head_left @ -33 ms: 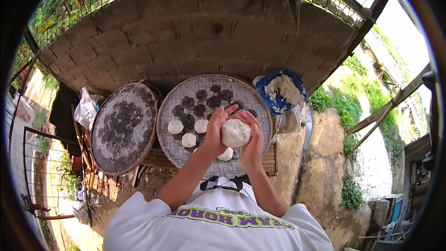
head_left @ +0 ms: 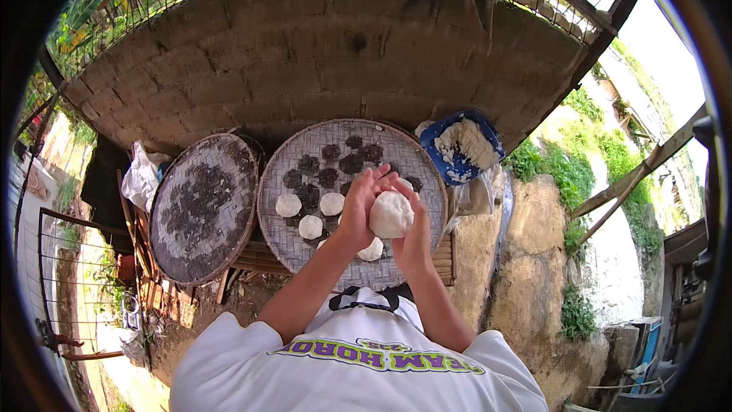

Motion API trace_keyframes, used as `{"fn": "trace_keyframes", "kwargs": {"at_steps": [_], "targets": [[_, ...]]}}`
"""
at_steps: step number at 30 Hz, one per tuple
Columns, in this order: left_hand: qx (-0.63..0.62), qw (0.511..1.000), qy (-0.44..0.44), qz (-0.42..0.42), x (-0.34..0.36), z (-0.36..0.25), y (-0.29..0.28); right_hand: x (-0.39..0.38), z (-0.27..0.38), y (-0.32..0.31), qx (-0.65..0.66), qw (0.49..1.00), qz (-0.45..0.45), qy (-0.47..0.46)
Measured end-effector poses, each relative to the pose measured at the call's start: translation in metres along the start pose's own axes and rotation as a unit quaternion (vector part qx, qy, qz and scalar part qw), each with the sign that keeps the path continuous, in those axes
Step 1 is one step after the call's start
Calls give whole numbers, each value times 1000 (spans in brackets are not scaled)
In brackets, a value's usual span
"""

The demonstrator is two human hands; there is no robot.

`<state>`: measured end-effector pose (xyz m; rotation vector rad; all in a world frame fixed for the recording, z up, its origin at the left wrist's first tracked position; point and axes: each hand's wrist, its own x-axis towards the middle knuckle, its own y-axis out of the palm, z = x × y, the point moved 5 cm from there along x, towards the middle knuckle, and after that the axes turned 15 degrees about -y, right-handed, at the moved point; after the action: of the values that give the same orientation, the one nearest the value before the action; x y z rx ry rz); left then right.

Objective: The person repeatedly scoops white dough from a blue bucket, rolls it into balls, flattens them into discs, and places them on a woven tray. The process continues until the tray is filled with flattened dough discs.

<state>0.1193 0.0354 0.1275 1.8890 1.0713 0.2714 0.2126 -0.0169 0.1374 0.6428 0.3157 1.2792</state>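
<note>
A large ball of white dough (head_left: 391, 216) rests between my two hands, above the middle woven tray (head_left: 284, 154). My left hand (head_left: 356, 210) presses against the ball's left side, its fingers pointing away from me. On the other side, my right hand (head_left: 414, 230) curves around the ball, fingers bent over its far edge. Smaller white lumps lie on the tray below, among them one at the left (head_left: 288, 205), one nearer me (head_left: 310, 226) and one under my wrists (head_left: 370, 249). My left forearm partly hides others. Dark damp patches (head_left: 351, 164) mark the weave.
A blue basin (head_left: 463, 172) with crumbly white mash (head_left: 467, 145) stands at the tray's far right. Left of it, another round woven tray (head_left: 171, 248) leans tilted, with a white plastic bag (head_left: 141, 177) beside it. A block wall (head_left: 320, 53) rises behind.
Both hands and the dough ball have shifted slightly right. The ball appears turned a little, and my left fingers have drawn in toward it. The lumps on the tray stay in place.
</note>
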Motion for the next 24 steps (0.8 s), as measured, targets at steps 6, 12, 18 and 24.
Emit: {"fn": "trace_keyframes", "kwargs": {"at_steps": [6, 12, 18, 24], "targets": [[-26, 992, 53, -108, -14, 14, -8, -18, -12, -4, 112, 988, -91, -47], [0, 995, -95, 5, -7, 28, -13, -16, -13, -20, -77, 995, -34, -51], [-59, 972, 14, -225, -8, 45, -28, -6, -28, -38, 115, 974, -156, 118], [-204, 975, -54, -71, -17, 51, -25, 3, -6, -25, -250, 935, 113, -226]]}}
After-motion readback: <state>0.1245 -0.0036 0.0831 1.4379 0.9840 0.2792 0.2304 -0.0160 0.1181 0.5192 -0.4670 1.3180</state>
